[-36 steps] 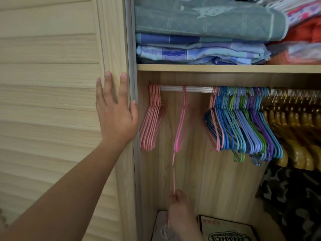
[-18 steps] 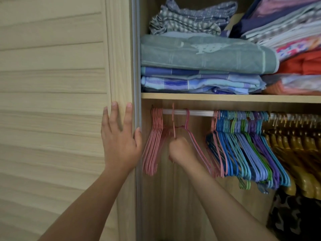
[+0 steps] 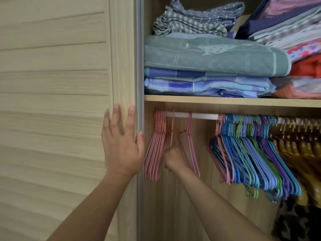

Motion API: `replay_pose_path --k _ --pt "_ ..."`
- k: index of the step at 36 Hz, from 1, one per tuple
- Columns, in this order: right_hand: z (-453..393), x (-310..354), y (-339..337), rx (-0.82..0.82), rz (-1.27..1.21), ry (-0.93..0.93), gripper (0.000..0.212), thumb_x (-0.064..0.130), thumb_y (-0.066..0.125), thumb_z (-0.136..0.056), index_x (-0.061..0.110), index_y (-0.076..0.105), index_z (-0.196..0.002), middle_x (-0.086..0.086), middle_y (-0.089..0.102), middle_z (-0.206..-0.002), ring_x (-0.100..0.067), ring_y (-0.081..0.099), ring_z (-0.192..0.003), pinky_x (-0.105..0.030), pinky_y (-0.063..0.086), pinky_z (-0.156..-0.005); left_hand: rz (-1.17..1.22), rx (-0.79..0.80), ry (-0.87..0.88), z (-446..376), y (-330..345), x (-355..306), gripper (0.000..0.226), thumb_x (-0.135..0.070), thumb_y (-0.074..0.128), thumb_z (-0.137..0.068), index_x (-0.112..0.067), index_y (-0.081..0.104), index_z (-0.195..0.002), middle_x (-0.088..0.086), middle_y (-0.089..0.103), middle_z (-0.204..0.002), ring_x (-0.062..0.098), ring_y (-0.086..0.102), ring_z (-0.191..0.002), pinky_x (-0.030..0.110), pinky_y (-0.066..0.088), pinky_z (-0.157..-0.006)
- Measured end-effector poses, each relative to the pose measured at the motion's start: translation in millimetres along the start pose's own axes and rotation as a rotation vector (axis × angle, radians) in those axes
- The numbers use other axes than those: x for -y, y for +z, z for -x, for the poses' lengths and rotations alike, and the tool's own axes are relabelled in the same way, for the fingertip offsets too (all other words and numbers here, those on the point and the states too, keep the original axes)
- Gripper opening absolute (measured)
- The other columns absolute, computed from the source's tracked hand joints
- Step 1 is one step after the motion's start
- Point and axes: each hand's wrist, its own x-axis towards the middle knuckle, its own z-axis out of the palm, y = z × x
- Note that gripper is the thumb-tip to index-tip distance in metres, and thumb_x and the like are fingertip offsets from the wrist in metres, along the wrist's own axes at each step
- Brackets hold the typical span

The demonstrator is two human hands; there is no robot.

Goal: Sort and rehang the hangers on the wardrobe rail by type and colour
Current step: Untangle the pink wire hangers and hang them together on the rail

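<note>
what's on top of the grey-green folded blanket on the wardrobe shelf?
A crumpled grey patterned cloth lies on the grey-green folded blanket, with a pale blue layer showing between them. How far back that stack reaches is hidden.

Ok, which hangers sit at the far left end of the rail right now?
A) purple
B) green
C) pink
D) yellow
C: the pink hangers are bunched at the left end of the rail, next to the right hand gripping one more pink hanger; the blue, green and purple ones hang further right.
</note>
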Motion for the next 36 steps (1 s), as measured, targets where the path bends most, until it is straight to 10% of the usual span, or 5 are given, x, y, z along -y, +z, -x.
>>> replay_pose_path --k 18,25,29,36 --pt "78 0 -18 -0.078 0.006 -0.187 0.031 0.016 0.049 -0.096 0.015 0.064 -0.124 -0.009 0.067 -0.122 -0.030 0.064 -0.110 -0.036 0.053 -0.091 0.005 -0.016 0.007 0 1 1 0.072 -0.035 0.044 -0.099 -0.025 0.014 -0.164 0.019 0.013 -0.168 0.044 0.010 -0.155 0.061 0.022 -0.121" --pt "64 -77 -82 -0.511 0.770 -0.073 0.027 0.002 0.076 -0.063 0.006 0.068 -0.088 -0.015 0.061 -0.090 -0.037 0.056 -0.088 -0.045 0.045 -0.072 0.017 -0.001 -0.021 1 -2 -2 0.072 -0.035 0.044 -0.099 -0.026 0.013 -0.164 0.017 0.011 -0.169 0.042 0.007 -0.156 0.061 0.019 -0.122" --pt "56 -89 -100 -0.328 1.039 0.023 0.058 0.028 0.079 -0.075 0.013 0.051 -0.123 -0.013 0.053 -0.121 -0.033 0.047 -0.114 -0.045 0.038 -0.095 0.021 -0.018 -0.013 0 0 0 0.072 -0.034 0.047 -0.098 -0.024 0.017 -0.163 0.019 0.014 -0.168 0.042 0.010 -0.156 0.060 0.022 -0.120" --pt "51 -83 -94 -0.248 1.301 -0.020 0.037 0.020 0.049 -0.096 0.009 0.049 -0.131 -0.015 0.052 -0.125 -0.033 0.045 -0.114 -0.044 0.034 -0.095 0.024 -0.026 0.003 0 0 2 0.072 -0.034 0.047 -0.098 -0.022 0.020 -0.163 0.022 0.016 -0.167 0.046 0.012 -0.154 0.063 0.024 -0.119"
